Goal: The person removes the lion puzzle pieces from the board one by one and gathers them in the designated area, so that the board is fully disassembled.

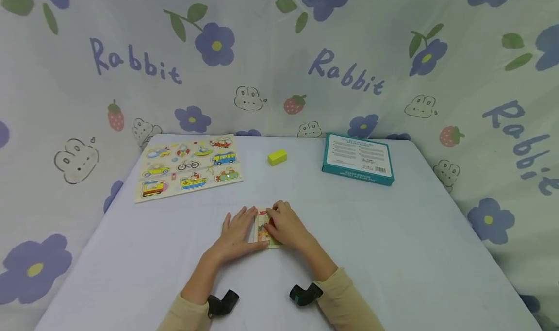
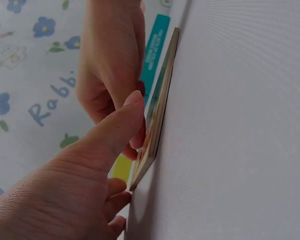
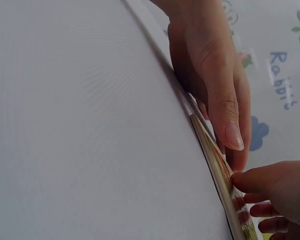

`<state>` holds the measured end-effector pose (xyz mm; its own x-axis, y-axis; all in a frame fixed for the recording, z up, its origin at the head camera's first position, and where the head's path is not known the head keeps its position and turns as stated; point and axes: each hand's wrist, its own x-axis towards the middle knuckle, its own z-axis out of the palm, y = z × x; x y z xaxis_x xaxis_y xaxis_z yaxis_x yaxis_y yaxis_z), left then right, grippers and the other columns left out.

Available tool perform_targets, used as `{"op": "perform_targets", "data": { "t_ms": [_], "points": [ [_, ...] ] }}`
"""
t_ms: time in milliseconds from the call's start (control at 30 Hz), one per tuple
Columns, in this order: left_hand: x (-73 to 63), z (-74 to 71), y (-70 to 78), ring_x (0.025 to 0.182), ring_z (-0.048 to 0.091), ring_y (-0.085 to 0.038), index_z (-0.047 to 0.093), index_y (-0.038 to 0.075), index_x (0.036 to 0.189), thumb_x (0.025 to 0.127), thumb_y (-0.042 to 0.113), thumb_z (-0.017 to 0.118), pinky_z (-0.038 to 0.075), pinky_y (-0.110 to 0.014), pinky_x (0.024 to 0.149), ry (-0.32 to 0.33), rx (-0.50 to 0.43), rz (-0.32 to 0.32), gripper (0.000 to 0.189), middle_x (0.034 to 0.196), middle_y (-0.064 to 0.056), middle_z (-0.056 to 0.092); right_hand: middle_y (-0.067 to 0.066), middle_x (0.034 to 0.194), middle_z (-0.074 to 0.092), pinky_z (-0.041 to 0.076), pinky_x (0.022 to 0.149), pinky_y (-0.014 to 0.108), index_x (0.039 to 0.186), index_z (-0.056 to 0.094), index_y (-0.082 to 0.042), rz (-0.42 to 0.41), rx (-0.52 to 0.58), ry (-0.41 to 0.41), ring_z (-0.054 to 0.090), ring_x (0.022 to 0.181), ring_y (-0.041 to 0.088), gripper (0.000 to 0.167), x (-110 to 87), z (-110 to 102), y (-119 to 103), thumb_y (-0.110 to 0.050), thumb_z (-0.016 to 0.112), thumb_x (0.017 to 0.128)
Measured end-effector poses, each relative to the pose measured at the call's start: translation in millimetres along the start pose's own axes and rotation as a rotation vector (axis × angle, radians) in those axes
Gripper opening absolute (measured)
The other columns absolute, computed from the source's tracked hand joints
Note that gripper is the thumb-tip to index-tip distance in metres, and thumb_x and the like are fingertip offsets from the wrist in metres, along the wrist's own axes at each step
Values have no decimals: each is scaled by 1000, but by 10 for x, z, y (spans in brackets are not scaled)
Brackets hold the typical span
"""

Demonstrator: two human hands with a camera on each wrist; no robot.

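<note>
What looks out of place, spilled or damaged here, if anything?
Nothing clearly stands out: I see no spill or breakage. The vehicle picture board and teal box merely lie at angles. The right hand partly covers the small board, so I can't judge all of it.

Small picture board (image 1: 261, 235): wood edge, smooth printed face. Beyond it: wooden-looking vehicle puzzle board (image 1: 189, 170), printed cardboard box (image 1: 358, 159). Under it: matt tablecloth (image 1: 419, 253).
</note>
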<state>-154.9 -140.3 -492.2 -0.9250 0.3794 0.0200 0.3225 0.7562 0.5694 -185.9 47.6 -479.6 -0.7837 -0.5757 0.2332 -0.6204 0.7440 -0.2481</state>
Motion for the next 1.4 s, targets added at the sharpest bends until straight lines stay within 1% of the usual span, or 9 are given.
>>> {"op": "perform_targets", "data": {
  "t_ms": [100,200,400,533,700,933,1200,1400],
  "points": [
    [0,-2,-7,138,11,-29,28,7,144,72,61,64,-4,-57,104,-9,22,6,97,149,-9,25,9,103,51,45,72,27,111,61,0,4,18,17,48,89,18,37,3,11,-12,-25,66,84],
    [-4,0,-17,138,11,-29,29,7,144,71,62,65,-2,-58,104,-19,52,15,98,149,-9,24,8,102,51,44,69,25,109,61,-1,22,45,15,47,88,17,36,4,22,-24,-26,66,84],
    [-20,-8,-15,138,11,-30,29,5,143,68,63,67,-1,-58,103,-24,79,30,102,149,-9,24,7,104,48,41,68,23,110,58,-2,77,142,-33,43,86,14,39,6,20,-45,-31,66,84],
    [-26,-10,-10,138,11,-30,29,5,143,68,63,67,-1,-59,103,-28,86,28,102,149,-9,24,7,103,47,42,66,22,112,56,-3,97,154,-59,43,83,12,42,16,20,-43,-33,66,84],
    [-31,0,-16,138,11,-31,29,5,143,68,62,67,-1,-59,103,-23,82,32,102,149,-9,24,6,98,44,40,65,21,111,55,-4,119,171,-69,41,80,12,43,43,38,-33,-34,68,82],
    [-33,-7,-14,138,11,-31,29,4,143,68,62,67,-2,-59,103,-21,66,28,102,149,-10,23,6,94,42,38,67,24,108,54,-3,107,206,-31,40,83,16,43,65,70,-27,-30,72,79],
    [-8,-2,-9,138,11,-30,27,5,144,68,61,68,-1,-59,103,-15,68,28,103,149,-10,23,6,96,43,39,65,23,109,52,-4,171,236,-49,42,77,13,45,81,68,-20,-30,72,79],
    [5,0,-1,137,12,-31,27,4,144,67,61,69,-1,-59,103,-15,66,31,104,149,-11,24,6,97,42,39,62,21,108,51,-4,174,246,-43,43,70,11,36,76,71,-14,-25,68,83]
  ]
}}
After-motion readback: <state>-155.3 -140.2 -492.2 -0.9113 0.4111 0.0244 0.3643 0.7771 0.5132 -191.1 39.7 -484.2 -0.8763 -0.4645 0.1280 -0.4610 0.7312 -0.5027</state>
